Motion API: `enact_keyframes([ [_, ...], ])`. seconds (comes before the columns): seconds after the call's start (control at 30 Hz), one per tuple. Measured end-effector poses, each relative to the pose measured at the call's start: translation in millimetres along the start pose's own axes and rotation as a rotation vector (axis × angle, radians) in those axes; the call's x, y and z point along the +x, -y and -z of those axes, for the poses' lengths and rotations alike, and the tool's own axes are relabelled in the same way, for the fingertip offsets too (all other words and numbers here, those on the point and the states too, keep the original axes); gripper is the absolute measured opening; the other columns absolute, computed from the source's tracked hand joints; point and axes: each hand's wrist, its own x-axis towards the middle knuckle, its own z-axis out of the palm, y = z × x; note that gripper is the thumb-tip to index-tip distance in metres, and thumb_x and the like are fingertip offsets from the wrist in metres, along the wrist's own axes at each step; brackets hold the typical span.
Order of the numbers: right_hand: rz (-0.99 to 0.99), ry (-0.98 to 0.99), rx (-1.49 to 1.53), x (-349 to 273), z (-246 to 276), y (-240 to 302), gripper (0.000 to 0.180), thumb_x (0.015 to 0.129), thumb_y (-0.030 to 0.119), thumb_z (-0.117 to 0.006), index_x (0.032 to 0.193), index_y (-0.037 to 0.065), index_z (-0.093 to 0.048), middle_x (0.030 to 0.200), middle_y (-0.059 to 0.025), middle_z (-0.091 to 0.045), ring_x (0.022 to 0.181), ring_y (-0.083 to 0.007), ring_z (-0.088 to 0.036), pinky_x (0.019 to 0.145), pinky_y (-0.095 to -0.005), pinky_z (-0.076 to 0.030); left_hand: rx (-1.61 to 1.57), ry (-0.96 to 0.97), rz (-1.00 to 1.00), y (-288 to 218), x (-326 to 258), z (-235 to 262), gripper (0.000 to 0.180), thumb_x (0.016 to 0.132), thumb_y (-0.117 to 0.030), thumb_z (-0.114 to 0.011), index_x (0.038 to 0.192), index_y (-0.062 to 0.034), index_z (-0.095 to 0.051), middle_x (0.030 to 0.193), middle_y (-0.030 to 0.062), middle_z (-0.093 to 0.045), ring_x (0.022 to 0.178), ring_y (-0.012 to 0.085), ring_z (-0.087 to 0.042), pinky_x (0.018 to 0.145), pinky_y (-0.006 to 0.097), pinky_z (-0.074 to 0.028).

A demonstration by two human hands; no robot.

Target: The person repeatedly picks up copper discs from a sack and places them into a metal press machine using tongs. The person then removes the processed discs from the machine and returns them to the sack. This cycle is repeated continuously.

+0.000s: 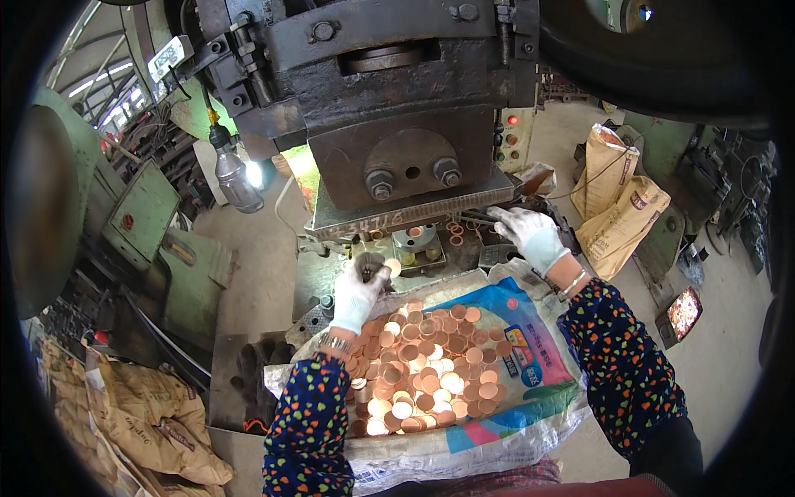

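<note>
My left hand [358,296], in a white glove with dark fingertips, is closed and pinches a round copper disc [392,267] at the front of the press. Below it, a heap of copper discs [426,377] lies on a colourful plastic sack [542,331] over my lap. My right hand [532,236], also gloved, is at the right end of the die opening. Its fingers are closed around a thin dark tool [475,216] that points in under the ram; its exact kind is unclear. A small metal die block [416,241] sits under the ram, with copper rings [455,234] beside it.
The heavy press ram [406,157] hangs over the die area. A lit lamp bulb [253,175] hangs at its left. Paper sacks [625,224] stand to the right, another paper sack [161,414] lies at lower left. A control panel [513,137] shows a red light.
</note>
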Motion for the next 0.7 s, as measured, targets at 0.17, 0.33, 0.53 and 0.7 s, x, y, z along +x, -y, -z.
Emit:
enact_keyframes([
  [0.17, 0.023, 0.002, 0.162, -16, 3, -6, 0.034, 0.094, 0.035, -0.047, 0.121, 0.017, -0.057, 0.092, -0.0101, -0.066, 0.083, -0.0259, -0.064, 0.068, -0.0371, -0.050, -0.154, -0.132, -0.019, 26, 43, -26, 0.020, 0.082, -0.009, -0.068, 0.097, 0.0014, -0.060, 0.081, 0.0071, -0.067, 0.067, 0.0104, -0.062, 0.058, 0.025, -0.050],
  [0.33, -0.084, 0.074, 0.222, -23, 7, -2, 0.032, 0.093, 0.036, -0.049, 0.117, 0.018, -0.060, 0.089, -0.0105, -0.066, 0.082, -0.0276, -0.063, 0.069, -0.0384, -0.050, 0.560, -0.306, -0.109, 19, 70, -51, 0.043, 0.079, -0.041, -0.070, 0.086, 0.0010, -0.067, 0.078, 0.0231, -0.065, 0.076, 0.0357, -0.065, 0.066, 0.039, -0.052],
  [0.53, -0.067, 0.094, 0.249, -16, 3, -5, 0.033, 0.093, 0.035, -0.048, 0.117, 0.015, -0.060, 0.089, -0.0099, -0.066, 0.084, -0.0272, -0.063, 0.070, -0.0383, -0.050, 0.719, -0.284, -0.273, 11, 66, -53, 0.034, 0.080, -0.039, -0.066, 0.088, -0.0057, -0.069, 0.077, 0.0172, -0.066, 0.072, 0.0356, -0.064, 0.065, 0.042, -0.052],
  [0.7, -0.037, 0.081, 0.168, 1, -13, -1, 0.032, 0.094, 0.034, -0.046, 0.113, 0.014, -0.061, 0.091, -0.0095, -0.066, 0.086, -0.0264, -0.063, 0.073, -0.0364, -0.050, 0.774, -0.281, -0.354, 10, 63, -50, 0.031, 0.081, -0.036, -0.066, 0.089, -0.0062, -0.068, 0.077, 0.0179, -0.065, 0.073, 0.0358, -0.063, 0.065, 0.043, -0.051],
])
